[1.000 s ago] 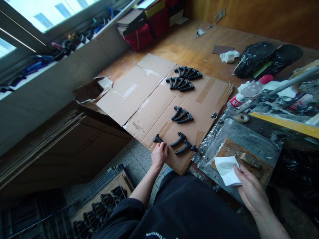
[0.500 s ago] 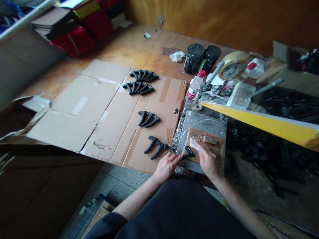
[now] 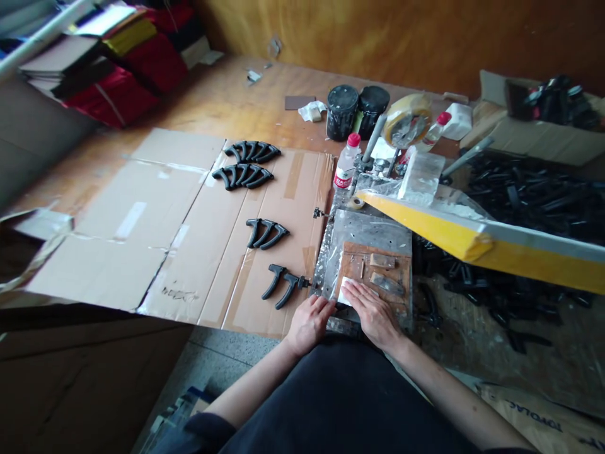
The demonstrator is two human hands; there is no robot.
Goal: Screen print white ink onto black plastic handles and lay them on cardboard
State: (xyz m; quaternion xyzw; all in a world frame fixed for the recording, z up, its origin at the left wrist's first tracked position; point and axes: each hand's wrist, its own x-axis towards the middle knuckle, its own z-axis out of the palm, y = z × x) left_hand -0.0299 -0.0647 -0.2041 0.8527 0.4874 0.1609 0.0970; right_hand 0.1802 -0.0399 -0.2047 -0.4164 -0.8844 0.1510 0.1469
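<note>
My left hand (image 3: 309, 325) is closed in a pinch at the near-left edge of the metal plate (image 3: 373, 224), at the end of a black curved handle now hidden by the hands and cloth. My right hand (image 3: 373, 315) presses a white cloth (image 3: 347, 291) down just beside the left fingertips. Under the cloth is a brown board (image 3: 401, 261), with a small worn block (image 3: 382, 260) and a grey metal piece (image 3: 387, 283) on it. Left of my hands, two black curved handles (image 3: 286, 291) lie on flat cardboard (image 3: 236, 265).
More handles (image 3: 265, 233) lie in groups farther up the cardboard. A red-capped bottle (image 3: 346, 164) and two black cans (image 3: 343, 112) stand behind the plate. A yellow-edged panel (image 3: 439, 224) juts out at right, over a heap of black parts (image 3: 534, 195).
My right hand has come down and left with the cloth, covering the black handle that showed before. The grey metal piece on the board is now uncovered. The view has shifted right.
</note>
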